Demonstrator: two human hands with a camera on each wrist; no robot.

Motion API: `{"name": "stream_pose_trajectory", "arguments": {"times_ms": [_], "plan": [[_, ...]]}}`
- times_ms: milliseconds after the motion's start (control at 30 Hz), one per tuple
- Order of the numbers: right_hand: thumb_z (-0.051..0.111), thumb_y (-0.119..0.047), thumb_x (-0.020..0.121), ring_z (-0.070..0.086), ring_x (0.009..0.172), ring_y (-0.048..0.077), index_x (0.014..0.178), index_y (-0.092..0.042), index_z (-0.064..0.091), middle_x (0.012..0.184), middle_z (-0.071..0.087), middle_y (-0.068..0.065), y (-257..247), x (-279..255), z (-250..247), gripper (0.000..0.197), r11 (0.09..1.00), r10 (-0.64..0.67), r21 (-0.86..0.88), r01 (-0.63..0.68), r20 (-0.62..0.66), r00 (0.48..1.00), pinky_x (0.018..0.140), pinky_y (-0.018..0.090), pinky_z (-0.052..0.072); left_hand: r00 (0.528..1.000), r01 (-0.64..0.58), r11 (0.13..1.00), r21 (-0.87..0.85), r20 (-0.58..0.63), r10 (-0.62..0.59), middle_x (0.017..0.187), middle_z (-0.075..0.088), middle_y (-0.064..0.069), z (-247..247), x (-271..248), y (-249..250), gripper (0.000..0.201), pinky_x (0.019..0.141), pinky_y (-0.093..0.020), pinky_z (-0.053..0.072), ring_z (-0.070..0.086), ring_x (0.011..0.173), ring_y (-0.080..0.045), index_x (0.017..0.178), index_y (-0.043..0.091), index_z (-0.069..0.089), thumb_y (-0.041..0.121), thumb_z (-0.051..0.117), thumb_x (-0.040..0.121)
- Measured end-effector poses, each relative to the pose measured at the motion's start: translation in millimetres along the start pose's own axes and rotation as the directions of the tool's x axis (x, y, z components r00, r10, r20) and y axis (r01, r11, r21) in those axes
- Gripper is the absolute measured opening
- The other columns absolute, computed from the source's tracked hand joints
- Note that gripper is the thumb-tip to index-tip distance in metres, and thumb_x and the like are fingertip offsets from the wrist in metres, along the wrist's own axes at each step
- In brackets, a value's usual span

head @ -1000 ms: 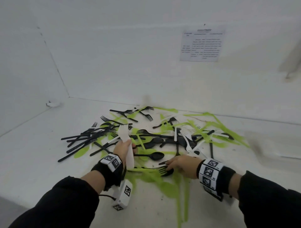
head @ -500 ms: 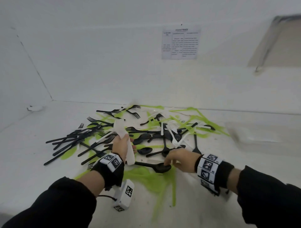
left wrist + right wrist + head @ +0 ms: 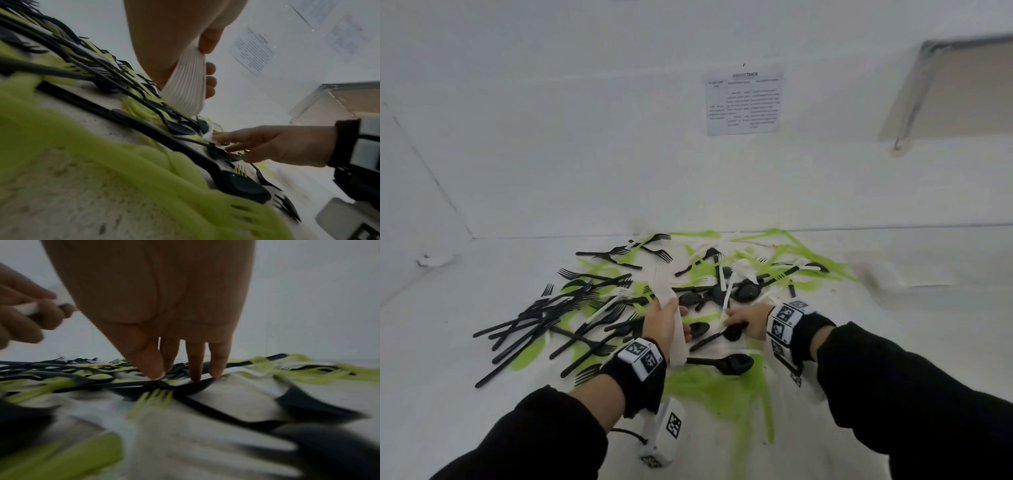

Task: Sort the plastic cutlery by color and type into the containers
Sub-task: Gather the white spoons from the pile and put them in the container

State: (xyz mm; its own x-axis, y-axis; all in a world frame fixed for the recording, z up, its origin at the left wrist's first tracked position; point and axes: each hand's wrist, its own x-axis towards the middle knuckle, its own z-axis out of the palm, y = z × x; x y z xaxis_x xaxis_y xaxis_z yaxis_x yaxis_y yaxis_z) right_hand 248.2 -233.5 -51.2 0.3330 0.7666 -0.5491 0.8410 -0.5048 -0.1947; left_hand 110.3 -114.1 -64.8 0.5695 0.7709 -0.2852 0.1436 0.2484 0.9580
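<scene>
1. Left hand clutching stacked white forks, upright above the heap.
2. Right hand, fingers extended, fingertips pressing a black spoon at 3 o'clock of the left hand.

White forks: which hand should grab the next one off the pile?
Right. The right hand is free, fingertips down among the pile; the left hand already grips a stack of white forks, so it looks poorly placed for picking.

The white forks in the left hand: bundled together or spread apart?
Bundled: the left hand grips the white forks as one tight stack, handles edge to edge.
</scene>
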Motion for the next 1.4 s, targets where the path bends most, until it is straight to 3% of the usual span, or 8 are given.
{"name": "stream_pose_trajectory", "arguments": {"times_ms": [133, 367, 567, 700, 800, 933, 1133, 1400], "plan": [[0.036, 0.006, 0.088, 0.051, 0.122, 0.022, 0.124, -0.023, 0.059, 0.138, 0.050, 0.005, -10, -1, 1, 0.052, 0.993, -0.026, 0.109, 0.036, -0.091, 0.996, 0.098, 0.027, 0.044, 0.994, 0.056, 0.998, 0.041, 0.090, -0.059, 0.076, 0.049, -0.011, 15, 5, 0, 0.024, 0.043, -0.025, 0.042, 0.046, 0.049, -0.021, 0.102, 0.002, 0.047, 0.026, 0.041, 0.098], [0.040, -0.022, 0.097, 0.060, 0.067, 0.018, 0.102, -0.013, 0.057, 0.091, 0.062, 0.000, 10, -18, -8, 0.021, 0.776, 0.178, 0.613, 0.148, -0.439, 0.881, 0.057, 0.025, 0.048, 0.928, 0.238, 0.970, -0.059, 0.308, -0.209, 0.071, 0.055, -0.015, 76, 9, -10, 0.034, 0.041, -0.022, 0.042, 0.049, 0.040, -0.020, 0.098, 0.000, 0.052, 0.027, 0.031, 0.100], [0.051, -0.023, 0.093, 0.054, 0.059, 0.008, 0.105, -0.023, 0.058, 0.073, 0.057, -0.009, 46, -28, -15, 0.014, 0.798, 0.149, 0.588, 0.134, -0.408, 0.901, 0.052, 0.016, 0.044, 0.966, 0.083, 0.991, 0.105, 0.237, -0.106, 0.129, 0.050, -0.025, 135, 13, -10, 0.041, 0.098, -0.038, 0.043, 0.051, 0.117, -0.039, 0.128, -0.004, 0.043, 0.020, 0.033, 0.097], [0.054, -0.022, 0.089, 0.049, 0.061, 0.011, 0.081, -0.026, 0.060, 0.062, 0.053, -0.007, 72, -39, -24, 0.010, 0.901, 0.162, 0.425, 0.092, -0.525, 0.835, 0.053, 0.017, 0.035, 0.982, 0.067, 0.996, -0.051, 0.179, -0.057, 0.123, 0.055, -0.026, 176, 15, -10, 0.018, 0.098, -0.051, 0.044, 0.056, 0.110, -0.038, 0.100, 0.011, 0.052, 0.017, 0.036, 0.094], [0.053, -0.022, 0.088, 0.058, 0.082, 0.022, 0.094, -0.012, 0.064, 0.079, 0.063, 0.003, 95, -45, -26, 0.016, 0.920, 0.171, 0.386, 0.059, -0.534, 0.828, 0.069, 0.027, 0.043, 0.978, 0.123, 0.981, -0.150, 0.186, -0.094, 0.121, 0.055, -0.026, 216, 17, -15, 0.019, 0.098, -0.045, 0.045, 0.055, 0.113, -0.040, 0.102, 0.009, 0.053, 0.018, 0.037, 0.095], [0.052, -0.020, 0.088, 0.047, 0.077, 0.021, 0.059, -0.025, 0.041, 0.066, 0.049, -0.001, 134, -57, -28, 0.031, 0.895, 0.271, 0.445, 0.002, -0.548, 0.792, 0.050, 0.020, 0.031, 0.961, 0.181, 0.953, -0.244, 0.251, -0.119, 0.106, 0.059, -0.015, 253, -11, -6, 0.022, 0.078, -0.034, 0.051, 0.060, 0.097, -0.026, 0.096, 0.013, 0.053, 0.027, 0.035, 0.097], [0.055, -0.023, 0.086, 0.061, 0.101, 0.021, 0.107, -0.014, 0.065, 0.105, 0.067, 0.007, 193, -86, -31, 0.025, 0.857, 0.291, 0.515, 0.014, -0.508, 0.811, 0.075, 0.019, 0.039, 0.928, 0.206, 0.945, -0.256, 0.357, -0.106, 0.087, 0.061, 0.001, 304, -39, -4, 0.032, 0.071, -0.032, 0.047, 0.057, 0.078, -0.010, 0.086, 0.017, 0.049, 0.013, 0.023, 0.103], [0.060, -0.023, 0.086, 0.057, 0.099, 0.019, 0.115, -0.013, 0.062, 0.112, 0.064, 0.007, 268, -120, -43, 0.030, 0.897, 0.246, 0.442, -0.002, -0.496, 0.833, 0.078, 0.021, 0.040, 0.945, 0.010, 0.997, -0.079, 0.328, 0.016, 0.097, 0.057, 0.000, 360, -41, -12, 0.021, 0.065, -0.025, 0.041, 0.052, 0.078, -0.011, 0.112, 0.014, 0.057, 0.018, 0.041, 0.098]]}}
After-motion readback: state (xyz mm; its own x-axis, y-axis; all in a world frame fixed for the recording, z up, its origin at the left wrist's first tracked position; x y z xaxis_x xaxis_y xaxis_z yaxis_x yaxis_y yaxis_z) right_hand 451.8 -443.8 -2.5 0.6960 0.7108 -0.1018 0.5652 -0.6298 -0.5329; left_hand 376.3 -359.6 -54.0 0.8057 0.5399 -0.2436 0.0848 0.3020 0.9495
